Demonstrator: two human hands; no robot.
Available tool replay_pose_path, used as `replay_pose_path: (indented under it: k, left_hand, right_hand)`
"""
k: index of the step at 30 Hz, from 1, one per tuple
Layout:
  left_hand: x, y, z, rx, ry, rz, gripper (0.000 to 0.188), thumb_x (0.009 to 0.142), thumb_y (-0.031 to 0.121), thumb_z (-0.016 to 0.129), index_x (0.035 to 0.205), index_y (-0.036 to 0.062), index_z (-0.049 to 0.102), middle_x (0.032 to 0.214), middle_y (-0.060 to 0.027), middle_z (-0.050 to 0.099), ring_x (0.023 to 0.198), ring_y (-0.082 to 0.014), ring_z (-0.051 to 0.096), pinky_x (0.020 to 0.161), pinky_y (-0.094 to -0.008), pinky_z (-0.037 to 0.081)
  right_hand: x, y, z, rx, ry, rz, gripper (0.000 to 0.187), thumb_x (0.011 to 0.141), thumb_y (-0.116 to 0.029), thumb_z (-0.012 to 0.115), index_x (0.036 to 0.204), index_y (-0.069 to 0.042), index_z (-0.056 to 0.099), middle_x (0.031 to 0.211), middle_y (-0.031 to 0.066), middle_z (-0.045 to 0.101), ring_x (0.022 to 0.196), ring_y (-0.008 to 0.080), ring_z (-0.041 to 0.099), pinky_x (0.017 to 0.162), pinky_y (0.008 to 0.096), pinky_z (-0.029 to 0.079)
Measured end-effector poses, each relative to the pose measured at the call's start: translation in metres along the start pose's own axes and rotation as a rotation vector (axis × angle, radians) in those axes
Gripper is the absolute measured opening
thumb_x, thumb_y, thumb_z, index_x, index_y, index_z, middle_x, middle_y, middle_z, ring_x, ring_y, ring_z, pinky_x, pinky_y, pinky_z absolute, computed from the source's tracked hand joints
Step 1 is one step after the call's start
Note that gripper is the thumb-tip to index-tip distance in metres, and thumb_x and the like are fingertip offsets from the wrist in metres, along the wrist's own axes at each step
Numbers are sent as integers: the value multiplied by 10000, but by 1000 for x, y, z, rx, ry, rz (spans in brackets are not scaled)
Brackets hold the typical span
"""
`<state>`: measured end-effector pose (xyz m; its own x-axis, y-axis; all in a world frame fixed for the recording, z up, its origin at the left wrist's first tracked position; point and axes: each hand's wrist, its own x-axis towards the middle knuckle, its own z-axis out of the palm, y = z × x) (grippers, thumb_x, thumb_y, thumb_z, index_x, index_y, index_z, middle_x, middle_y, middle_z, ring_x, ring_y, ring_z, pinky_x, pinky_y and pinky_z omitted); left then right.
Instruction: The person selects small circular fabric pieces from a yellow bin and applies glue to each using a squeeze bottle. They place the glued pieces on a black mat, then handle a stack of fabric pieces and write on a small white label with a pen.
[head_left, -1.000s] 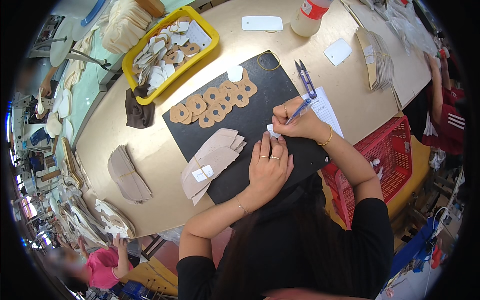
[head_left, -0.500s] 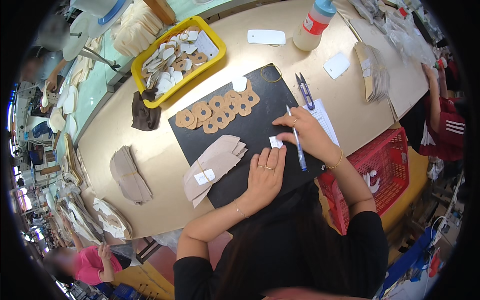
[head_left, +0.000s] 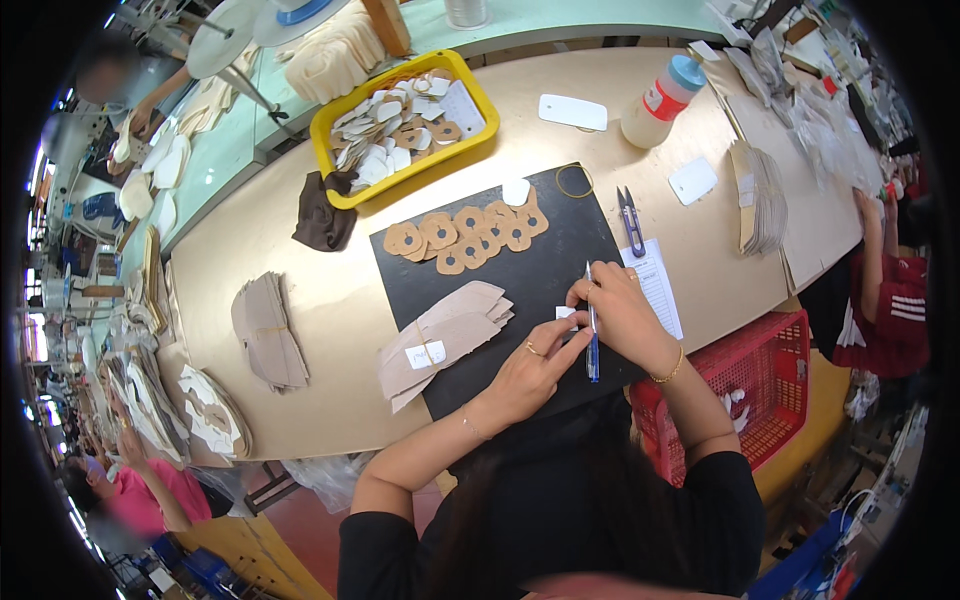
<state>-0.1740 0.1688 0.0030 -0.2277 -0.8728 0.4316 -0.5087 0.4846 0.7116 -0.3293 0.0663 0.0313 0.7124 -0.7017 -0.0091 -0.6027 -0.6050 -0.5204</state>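
Observation:
Over the black mat [head_left: 540, 280], my two hands meet at a small white paper slip [head_left: 565, 312]. My left hand [head_left: 530, 372] is closed, its thumb and fingertips at the slip's near edge. My right hand [head_left: 632, 312] is closed too, with a blue-and-white pen [head_left: 593, 362] held between its fingers and its fingertips at the slip. Left of my hands lies a banded bundle of greyish-beige pieces [head_left: 460, 325] with a white label [head_left: 425, 354]. Beyond it, overlapping tan pieces with holes [head_left: 465, 235] lie in rows, a white piece [head_left: 516, 191] at their end.
Purple thread snips [head_left: 631, 220] and a written sheet [head_left: 655, 290] lie right of the mat. A yellow basket of cut pieces [head_left: 478, 130], a dark cloth [head_left: 322, 215] and a bottle [head_left: 660, 105] stand farther off. A red crate [head_left: 770, 345] sits beside my right arm.
My left hand has gone from lying flat by the slip to pinching at it. My right fingers have drawn in toward the slip, the pen still held. The whole view has shifted slightly.

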Motion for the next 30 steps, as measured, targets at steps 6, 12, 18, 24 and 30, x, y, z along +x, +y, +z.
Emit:
replay_pose_path:
  k: [6,12,18,24,30]
  left_hand:
    - [-4,-6,1,-137,55,-71,451,724,-156,585,1134,33,586,996,-134,530,851,-276,578,696,-341,502]
    - [0,-10,1,-279,136,-268,283,828,-107,584,1087,5,601,908,-111,535,764,-198,614,629,-273,520]
    - [4,-7,-1,-453,99,-430,266,893,-13,567,1158,-4,583,873,-94,591,705,-146,654,578,-237,516]
    - [3,-10,0,-458,43,-487,342,888,16,595,1227,7,547,909,-100,647,714,-127,655,571,-219,500]
    - [-1,-12,6,-584,125,-599,291,851,14,653,1123,-25,556,866,-110,679,767,-115,661,602,-216,504]
  right_hand:
    - [0,2,4,8,76,85,168,734,-184,727,850,-125,619,849,49,491,868,234,509,789,370,336]
    - [21,29,7,14,479,344,190,765,-146,714,928,-94,630,857,73,530,832,244,539,778,385,368]
    - [20,33,13,-23,559,245,325,712,-221,772,969,-82,630,867,83,542,818,255,561,761,366,409]
    - [40,61,10,-64,573,318,339,727,-239,761,1005,-102,623,888,78,545,863,254,551,777,391,387]
    - [51,71,4,-68,746,303,283,778,-152,708,1030,-71,608,939,91,578,881,264,554,794,392,398]
